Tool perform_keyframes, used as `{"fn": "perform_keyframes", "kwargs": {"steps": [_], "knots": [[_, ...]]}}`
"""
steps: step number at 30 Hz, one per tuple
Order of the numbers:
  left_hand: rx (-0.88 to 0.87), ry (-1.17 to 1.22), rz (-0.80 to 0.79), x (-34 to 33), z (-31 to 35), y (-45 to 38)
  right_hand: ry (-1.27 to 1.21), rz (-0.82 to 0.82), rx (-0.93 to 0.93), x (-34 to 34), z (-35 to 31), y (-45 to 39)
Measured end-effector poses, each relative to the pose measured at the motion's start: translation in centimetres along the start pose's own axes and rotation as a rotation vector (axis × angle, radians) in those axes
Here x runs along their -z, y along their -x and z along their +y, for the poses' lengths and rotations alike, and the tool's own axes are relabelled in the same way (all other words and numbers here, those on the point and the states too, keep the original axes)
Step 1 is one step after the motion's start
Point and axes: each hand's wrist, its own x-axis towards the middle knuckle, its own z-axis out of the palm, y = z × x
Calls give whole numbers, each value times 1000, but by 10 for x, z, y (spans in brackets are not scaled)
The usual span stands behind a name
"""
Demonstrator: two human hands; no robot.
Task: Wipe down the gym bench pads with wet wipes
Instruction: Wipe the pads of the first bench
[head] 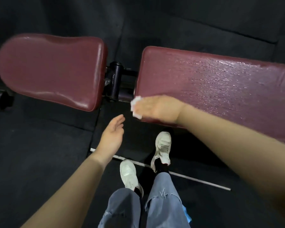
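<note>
Seen from above, looking down the person's own body: nearest the viewer are 2 legs in torn light-blue jeans, with a scrap of something bright blue showing just beside the right leg at the bottom edge. Below them, 2 white sneakers stand on a black rubber floor, the right foot set further forward than the left, and a thin white line on the floor runs slantwise between the shoes. Two bare forearms reach forward. The left hand hangs in the air over the floor, fingers straight and relaxed, holding nothing and touching nothing. The right hand, somewhat blurred, lies palm down on the near-left corner of the long maroon back pad, its fingers bent over a crumpled white wet wipe that sticks out past the fingertips at the pad's left edge. This pad stretches away to the right edge of the view, and its top glistens with wet streaks. Left of it, across a gap, sits the shorter, rounded maroon seat pad, which shines smoothly. In the gap between the 2 pads a black metal hinge and frame tube are visible.
</note>
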Motion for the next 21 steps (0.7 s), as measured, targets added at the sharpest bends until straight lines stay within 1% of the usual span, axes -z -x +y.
{"fn": "perform_keyframes", "kwargs": {"steps": [3, 5, 6, 7, 8, 9, 10, 12, 13, 14, 15, 16, 17, 19, 20, 21], "knots": [[14, -2, 3, 0, -2, 2, 72, 72, -209, 27, 66, -22], [14, -13, -10, -5, 0, 5, 34, 199, -420, 36, 91, -34], [14, -16, -19, -7, 1, 5, -4, 280, -541, 34, 90, -40], [12, -20, -25, -9, 3, 6, -26, 327, -629, 28, 80, -46], [10, -26, -28, -11, 5, 6, -59, 334, -654, 23, 61, -49], [9, -30, -27, -14, 7, 6, -109, 296, -619, 14, 39, -47], [11, -31, -24, -15, 9, 5, -170, 254, -509, 6, 17, -38], [12, -53, -17, -16, 13, 5, -236, 145, -223, 0, -18, -13], [6, -82, -14, -15, 13, 3, -199, 100, -72, 2, -13, -2], [1, -119, -13, -15, 13, 2, -153, 61, 28, 4, 2, 5], [-4, -157, -15, -15, 13, 1, -112, 19, 61, 9, 23, 6], [-12, -184, -17, -15, 14, 0, -81, 35, 38, 17, 47, 6], [-22, -201, -14, -16, 15, -1, -74, 51, -59, 26, 73, 4], [-36, -216, 13, -18, 20, -1, -74, 182, -306, 37, 111, -5], [-42, -228, 26, -19, 23, -1, -71, 282, -395, 37, 116, -7], [-51, -248, 35, -22, 26, -1, -87, 338, -462, 36, 107, -9]]}}
